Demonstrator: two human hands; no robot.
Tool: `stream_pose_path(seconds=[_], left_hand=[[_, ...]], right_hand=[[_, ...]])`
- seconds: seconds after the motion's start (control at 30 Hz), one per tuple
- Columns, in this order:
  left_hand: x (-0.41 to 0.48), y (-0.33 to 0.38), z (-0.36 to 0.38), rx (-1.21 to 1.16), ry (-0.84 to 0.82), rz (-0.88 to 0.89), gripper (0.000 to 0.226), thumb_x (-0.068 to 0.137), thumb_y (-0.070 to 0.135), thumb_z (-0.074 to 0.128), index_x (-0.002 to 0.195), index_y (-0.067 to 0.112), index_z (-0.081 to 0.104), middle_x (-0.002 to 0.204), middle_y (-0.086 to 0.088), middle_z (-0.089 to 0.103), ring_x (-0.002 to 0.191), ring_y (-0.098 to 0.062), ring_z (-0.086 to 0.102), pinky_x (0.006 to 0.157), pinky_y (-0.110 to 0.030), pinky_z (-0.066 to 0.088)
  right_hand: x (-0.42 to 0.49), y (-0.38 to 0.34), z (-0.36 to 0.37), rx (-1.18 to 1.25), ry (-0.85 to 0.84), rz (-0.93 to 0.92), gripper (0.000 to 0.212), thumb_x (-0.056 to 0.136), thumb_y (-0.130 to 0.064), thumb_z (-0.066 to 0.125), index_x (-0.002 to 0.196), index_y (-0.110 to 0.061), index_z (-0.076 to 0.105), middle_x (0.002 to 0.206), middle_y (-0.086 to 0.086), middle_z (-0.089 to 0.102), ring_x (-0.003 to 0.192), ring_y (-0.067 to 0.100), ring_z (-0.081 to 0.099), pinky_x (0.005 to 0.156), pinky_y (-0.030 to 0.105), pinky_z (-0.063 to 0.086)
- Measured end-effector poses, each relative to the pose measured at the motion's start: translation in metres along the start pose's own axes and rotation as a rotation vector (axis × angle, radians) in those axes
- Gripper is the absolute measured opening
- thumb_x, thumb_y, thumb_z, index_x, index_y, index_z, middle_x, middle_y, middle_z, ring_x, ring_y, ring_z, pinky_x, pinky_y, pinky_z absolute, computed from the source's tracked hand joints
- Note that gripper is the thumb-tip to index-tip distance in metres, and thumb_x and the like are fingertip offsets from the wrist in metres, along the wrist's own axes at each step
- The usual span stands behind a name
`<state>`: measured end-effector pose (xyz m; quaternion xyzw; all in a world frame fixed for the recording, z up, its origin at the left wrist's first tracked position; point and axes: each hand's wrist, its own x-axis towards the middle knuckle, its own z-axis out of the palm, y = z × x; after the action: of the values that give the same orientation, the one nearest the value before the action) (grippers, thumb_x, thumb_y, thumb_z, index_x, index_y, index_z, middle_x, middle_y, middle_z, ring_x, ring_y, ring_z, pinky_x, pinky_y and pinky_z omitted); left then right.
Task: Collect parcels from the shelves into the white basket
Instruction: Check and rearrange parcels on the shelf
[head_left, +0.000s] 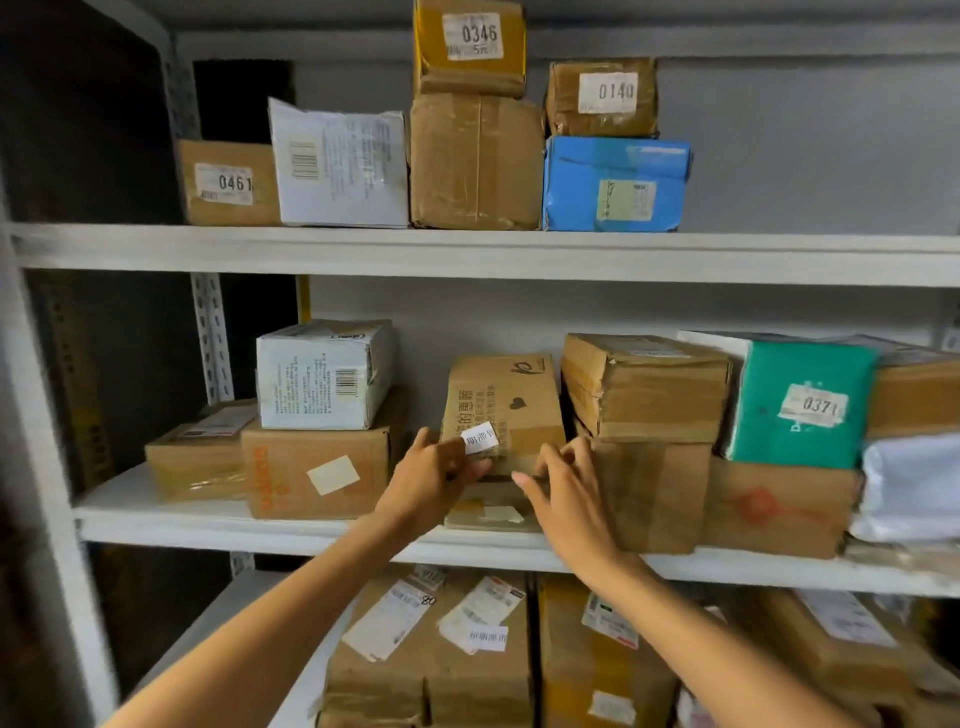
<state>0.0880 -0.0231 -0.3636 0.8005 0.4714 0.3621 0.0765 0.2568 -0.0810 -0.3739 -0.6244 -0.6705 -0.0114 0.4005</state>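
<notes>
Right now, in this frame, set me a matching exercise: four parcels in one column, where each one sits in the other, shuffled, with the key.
1. box 0346
2. blue parcel
3. green parcel 0371
4. heart-marked box

A. upper shelf, under box 0140
B. middle shelf, left hand and right hand on it
C. upper shelf, on a plain brown box
D. middle shelf, right of both hands

Pairs: 1-C, 2-A, 3-D, 4-B.

Grey back wall (805, 156), perforated metal upright (210, 338), dark area at left (78, 130)
</notes>
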Motion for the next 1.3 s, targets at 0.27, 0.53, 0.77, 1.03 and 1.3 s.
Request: stream_pose_path(seconds=[0.27,0.53,0.77,1.03,1.3], left_hand=[[-0.003,-0.008,-0.006,-0.494,0.117,-0.266,0.049,0.062,0.023,0.090,0.100,0.014,0.059,0.101,0.000,0.068,0.093,-0.018,0.066,0.083,-0.040,0.057],[-0.014,-0.015,0.008,-1.017,-0.059,-0.389,0.061,0.091,0.002,0.058,0.144,0.022,0.032,0.115,-0.005,0.056,0.099,-0.021,0.061,0.078,-0.027,0.055],[-0.026,-0.034,0.006,-0.982,-0.205,-0.354,0.072,0.085,-0.006,0.061,0.144,0.025,0.032,0.118,-0.010,0.062,0.107,-0.023,0.063,0.082,-0.027,0.056],[-0.031,-0.041,0.008,-0.957,-0.161,-0.284,0.093,0.078,-0.012,0.068,0.148,0.033,0.026,0.128,-0.011,0.055,0.116,-0.028,0.058,0.091,-0.043,0.054],[-0.046,-0.037,-0.001,-0.912,-0.156,-0.241,0.095,0.075,-0.019,0.066,0.148,0.029,0.027,0.130,-0.007,0.053,0.121,-0.028,0.052,0.087,-0.042,0.056]], right_hand=[[0.005,0.011,0.010,0.203,0.049,0.196,0.078,0.083,-0.024,0.073,0.143,-0.007,0.027,0.147,0.012,0.039,0.134,0.026,0.039,0.109,0.042,0.037],[0.011,0.013,0.019,0.417,-0.013,0.284,0.083,0.073,-0.026,0.083,0.139,-0.004,0.039,0.130,0.011,0.049,0.122,0.024,0.048,0.104,0.040,0.043],[0.004,0.012,0.019,0.482,-0.098,0.278,0.095,0.089,-0.013,0.066,0.152,-0.007,-0.005,0.155,0.011,0.024,0.138,0.022,0.033,0.115,0.036,0.029],[0.006,0.008,0.012,0.583,-0.176,0.242,0.105,0.081,0.003,0.071,0.154,-0.015,-0.001,0.154,0.009,0.028,0.141,0.021,0.029,0.115,0.034,0.026],[-0.009,-0.003,0.007,0.588,-0.137,0.174,0.110,0.076,0.006,0.074,0.154,-0.015,0.000,0.152,0.010,0.031,0.137,0.020,0.034,0.109,0.033,0.032]])
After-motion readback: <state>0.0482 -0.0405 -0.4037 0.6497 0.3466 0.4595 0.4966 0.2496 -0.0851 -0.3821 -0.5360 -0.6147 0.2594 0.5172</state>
